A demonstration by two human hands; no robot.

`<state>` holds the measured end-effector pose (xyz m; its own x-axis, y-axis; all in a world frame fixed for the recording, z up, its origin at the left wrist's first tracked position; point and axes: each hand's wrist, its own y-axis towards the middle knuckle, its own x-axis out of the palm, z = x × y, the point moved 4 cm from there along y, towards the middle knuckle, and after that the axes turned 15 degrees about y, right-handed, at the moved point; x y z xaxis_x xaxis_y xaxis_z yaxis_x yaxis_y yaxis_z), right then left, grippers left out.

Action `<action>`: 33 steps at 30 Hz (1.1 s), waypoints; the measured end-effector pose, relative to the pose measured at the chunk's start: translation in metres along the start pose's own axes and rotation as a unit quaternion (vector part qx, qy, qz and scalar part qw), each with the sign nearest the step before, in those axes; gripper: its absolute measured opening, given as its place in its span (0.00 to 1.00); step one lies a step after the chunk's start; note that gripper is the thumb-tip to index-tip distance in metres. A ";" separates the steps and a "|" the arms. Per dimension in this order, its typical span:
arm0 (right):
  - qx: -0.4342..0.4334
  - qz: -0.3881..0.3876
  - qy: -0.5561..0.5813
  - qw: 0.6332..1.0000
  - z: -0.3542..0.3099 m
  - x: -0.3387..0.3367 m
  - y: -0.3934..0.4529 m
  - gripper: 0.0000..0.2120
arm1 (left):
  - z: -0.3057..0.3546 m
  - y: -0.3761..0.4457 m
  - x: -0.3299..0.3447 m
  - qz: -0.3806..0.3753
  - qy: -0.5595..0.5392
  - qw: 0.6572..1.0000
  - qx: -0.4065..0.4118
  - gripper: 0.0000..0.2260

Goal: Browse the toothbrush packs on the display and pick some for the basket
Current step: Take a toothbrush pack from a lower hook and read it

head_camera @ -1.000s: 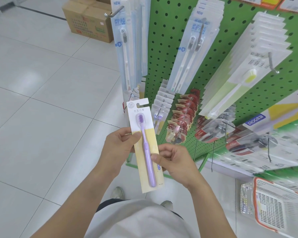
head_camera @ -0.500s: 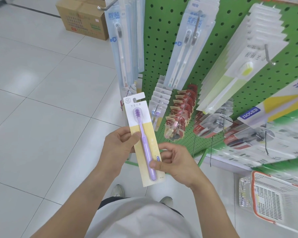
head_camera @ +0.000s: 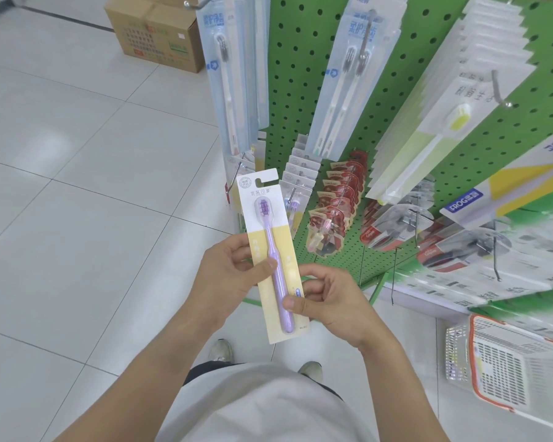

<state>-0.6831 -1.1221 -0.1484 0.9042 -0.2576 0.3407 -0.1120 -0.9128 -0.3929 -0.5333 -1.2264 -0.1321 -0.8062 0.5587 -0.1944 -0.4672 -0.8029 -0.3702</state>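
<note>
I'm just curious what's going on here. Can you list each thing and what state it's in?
purple toothbrush pack: off the display, sealed, held upright.
left hand: grips the pack's left edge.
right hand: pinches the pack's lower right edge.
basket: on the floor; contents unclear.
hanging packs: on pegboard hooks.
cardboard box: closed, on the floor.

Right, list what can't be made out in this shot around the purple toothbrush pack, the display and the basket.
- Purple toothbrush pack: the head view shows only its front; the small print is too small to read.
- Left hand and right hand: the fingers behind the card are hidden by it.
- Basket: cut off by the right edge, so its contents cannot be told.
- Packs at lower right of the pegboard: blurred.
</note>
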 end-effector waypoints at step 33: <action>-0.127 0.093 -0.219 0.963 -0.016 0.011 0.000 0.17 | 0.006 0.001 0.010 0.136 0.080 0.987 0.028 0.10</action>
<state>-0.6797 -1.1306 -0.1307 0.9396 -0.3163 -0.1305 -0.3357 -0.9260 -0.1727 -0.5440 -1.2223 -0.1293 -0.8392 0.3424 -0.4224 -0.2642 -0.9357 -0.2336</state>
